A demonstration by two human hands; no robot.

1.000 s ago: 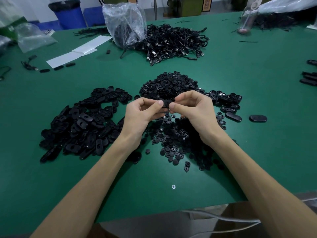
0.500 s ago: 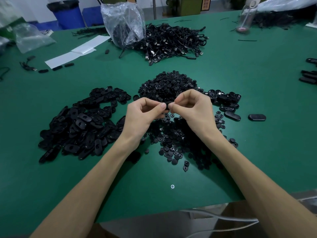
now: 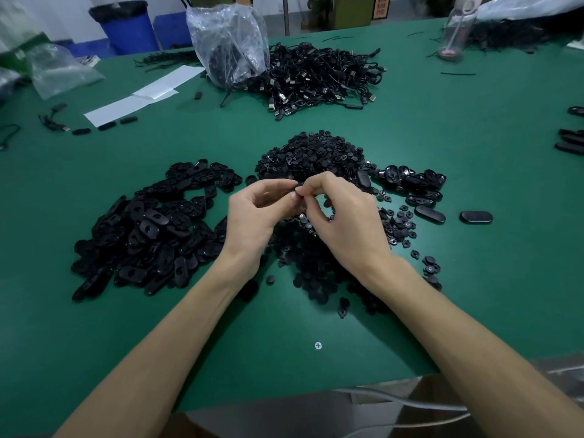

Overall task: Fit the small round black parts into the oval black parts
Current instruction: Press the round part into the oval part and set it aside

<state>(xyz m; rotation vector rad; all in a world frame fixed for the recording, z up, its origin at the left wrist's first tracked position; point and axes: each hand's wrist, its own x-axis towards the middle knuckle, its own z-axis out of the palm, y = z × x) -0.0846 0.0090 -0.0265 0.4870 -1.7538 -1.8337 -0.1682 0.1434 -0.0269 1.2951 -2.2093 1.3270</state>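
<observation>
Small factory assembly workshop, bench-work station. Big green-matted desk (image 3: 474,147) loaded with bulk stock: heap of oval black parts (image 3: 151,226) on the left, mound of small round black parts (image 3: 313,156) in the middle, tangled pile of black cables with metal plugs (image 3: 319,77) further back. Clear plastic bag (image 3: 227,42) of more stock stands beside the cables, another bag (image 3: 60,71) at far left. White sheets (image 3: 142,96) lie on the mat. Blue bin (image 3: 126,26) behind the desk, concrete-looking floor beyond.
</observation>
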